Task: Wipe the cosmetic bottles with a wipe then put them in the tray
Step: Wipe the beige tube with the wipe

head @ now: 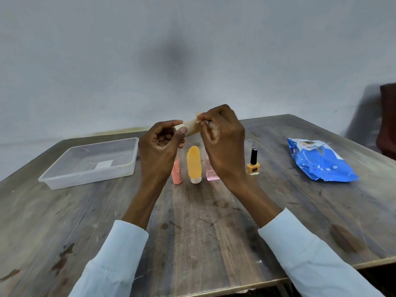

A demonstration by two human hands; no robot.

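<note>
My left hand pinches one end of a small beige bottle, held up above the table. My right hand grips a pale wipe against the bottle's other end. Below the hands stand a pink bottle, an orange tube on its white cap, a clear pink bottle partly behind my right wrist, and an orange nail polish with a black cap. A clear plastic tray sits at the left with no bottles in it.
A blue pack of wipes lies at the right on the worn wooden table. A grey wall stands behind the table. A dark object shows at the far right edge.
</note>
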